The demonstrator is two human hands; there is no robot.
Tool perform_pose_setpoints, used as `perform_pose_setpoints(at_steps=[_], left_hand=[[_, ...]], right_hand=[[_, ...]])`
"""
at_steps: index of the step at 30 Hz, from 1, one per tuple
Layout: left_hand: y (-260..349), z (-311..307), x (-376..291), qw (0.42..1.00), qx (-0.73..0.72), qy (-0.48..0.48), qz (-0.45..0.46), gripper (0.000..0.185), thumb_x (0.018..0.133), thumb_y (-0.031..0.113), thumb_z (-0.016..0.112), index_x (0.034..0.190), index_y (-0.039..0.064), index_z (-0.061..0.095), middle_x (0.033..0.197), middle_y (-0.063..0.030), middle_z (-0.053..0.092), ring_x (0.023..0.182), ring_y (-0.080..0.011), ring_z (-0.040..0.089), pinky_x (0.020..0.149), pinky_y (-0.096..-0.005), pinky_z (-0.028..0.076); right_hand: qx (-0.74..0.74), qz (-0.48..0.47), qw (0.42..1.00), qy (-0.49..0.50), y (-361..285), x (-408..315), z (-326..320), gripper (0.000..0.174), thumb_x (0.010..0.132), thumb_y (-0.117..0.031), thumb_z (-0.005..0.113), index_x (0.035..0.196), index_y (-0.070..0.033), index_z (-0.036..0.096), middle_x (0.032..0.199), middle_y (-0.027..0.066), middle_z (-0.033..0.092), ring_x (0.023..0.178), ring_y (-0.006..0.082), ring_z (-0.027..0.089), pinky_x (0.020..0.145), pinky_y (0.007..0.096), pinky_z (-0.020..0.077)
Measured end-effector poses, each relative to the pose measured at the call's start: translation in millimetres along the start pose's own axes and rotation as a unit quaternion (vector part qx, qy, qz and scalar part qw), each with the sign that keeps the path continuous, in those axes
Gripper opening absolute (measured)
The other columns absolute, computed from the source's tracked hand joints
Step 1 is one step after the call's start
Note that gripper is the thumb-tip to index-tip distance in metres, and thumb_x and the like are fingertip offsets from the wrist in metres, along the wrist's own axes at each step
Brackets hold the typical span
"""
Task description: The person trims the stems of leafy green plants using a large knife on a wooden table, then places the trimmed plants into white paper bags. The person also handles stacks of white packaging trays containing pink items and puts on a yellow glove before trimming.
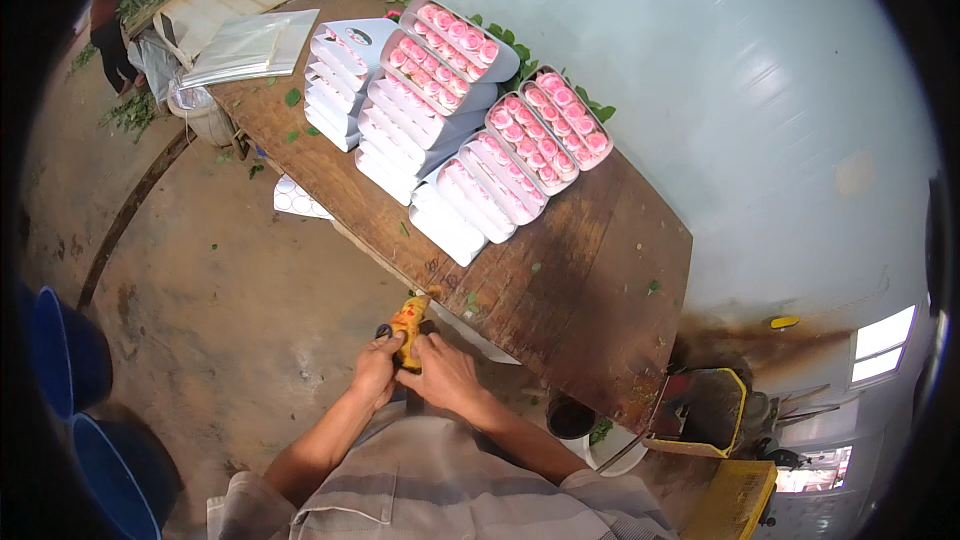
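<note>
In front of my body, at the table's near edge, both hands meet on a yellow object with red marks [409,330]. Its exact kind is unclear. My left hand [377,369] grips it from the left, thumb on top, beside a small dark blue loop [384,331]. From the right, my right hand [445,369] has its fingers bent against the lower end. Beyond them on the wooden table [600,277] lie wrapped bunches of pink roses [531,136] in pale sleeves, laid in overlapping rows. More bunches [442,64] are piled behind, some showing only their white wrapping [330,94].
Clear plastic sleeves [251,45] lie at the table's far left. Blue tubs [120,472] stand on the floor at left. A black bucket [570,416] and yellow crates [727,499] are at lower right. Another person [112,34] stands far left. A wall [750,127] runs behind the table.
</note>
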State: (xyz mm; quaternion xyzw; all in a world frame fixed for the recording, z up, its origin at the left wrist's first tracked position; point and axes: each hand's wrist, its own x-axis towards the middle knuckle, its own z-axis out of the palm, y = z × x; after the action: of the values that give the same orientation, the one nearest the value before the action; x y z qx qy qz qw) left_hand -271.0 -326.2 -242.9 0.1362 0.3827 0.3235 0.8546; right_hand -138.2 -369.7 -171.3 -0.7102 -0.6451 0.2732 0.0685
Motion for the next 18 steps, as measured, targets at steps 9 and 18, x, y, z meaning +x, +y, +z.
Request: perform_pose_setpoints(at_steps=[9, 18], left_hand=[[-6, 31, 6, 0.999, 0.032, -0.037, -0.01, 0.024, 0.104, 0.017, 0.051, 0.097, 0.002, 0.068, 0.089, -0.0064, 0.068, 0.077, -0.0144, 0.061, 0.07, -0.0287, 0.048], [-10, 38, -1, 0.999, -0.008, -0.041, -0.016, 0.024, 0.106, 0.021, 0.048, 0.108, 0.001, 0.063, 0.091, -0.0048, 0.065, 0.078, -0.0124, 0.06, 0.071, -0.0269, 0.05]], right_hand=[[-0.027, 0.01, 0.984, 0.176, 10, -3, 13, 0.037, 0.08, -0.03, 0.074, 0.1, -0.007, 0.053, 0.092, 0.0142, 0.061, 0.084, 0.0402, 0.065, 0.067, 0.0533, 0.0506], [-0.03, 0.021, 0.976, 0.214, 11, 2, 15, 0.024, 0.084, -0.026, 0.067, 0.093, -0.006, 0.055, 0.086, 0.015, 0.062, 0.082, 0.04, 0.064, 0.066, 0.052, 0.0496]])
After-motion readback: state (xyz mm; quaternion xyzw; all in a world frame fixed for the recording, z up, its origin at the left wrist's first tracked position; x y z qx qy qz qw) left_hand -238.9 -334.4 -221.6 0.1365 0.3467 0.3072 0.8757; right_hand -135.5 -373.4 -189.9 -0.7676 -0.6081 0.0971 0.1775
